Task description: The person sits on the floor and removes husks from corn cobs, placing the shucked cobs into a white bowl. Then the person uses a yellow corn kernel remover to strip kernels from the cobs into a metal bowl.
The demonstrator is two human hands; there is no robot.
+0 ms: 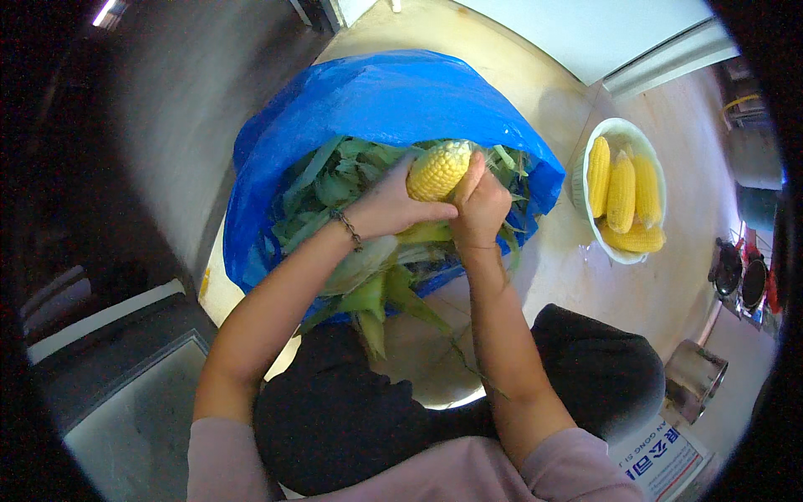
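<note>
A husked ear of yellow corn (439, 170) is held in my left hand (401, 197), tilted with one end up to the right. My right hand (483, 204) is closed into a fist at that end, against the ear; strands of silk show beside it, and what its fingers pinch is hidden. Both hands are over the mouth of a blue plastic bag (401, 100). Green corn husks (339, 169) fill the bag, and some husk leaves (370, 301) spill over its near edge toward my knees.
On the floor at right stands a pale oval plastic basket (583, 188) holding several husked ears of corn (621, 194). A metal pot (693, 376) and a box with printed writing (659, 458) are at lower right. White doors or panels (596, 31) border the far side.
</note>
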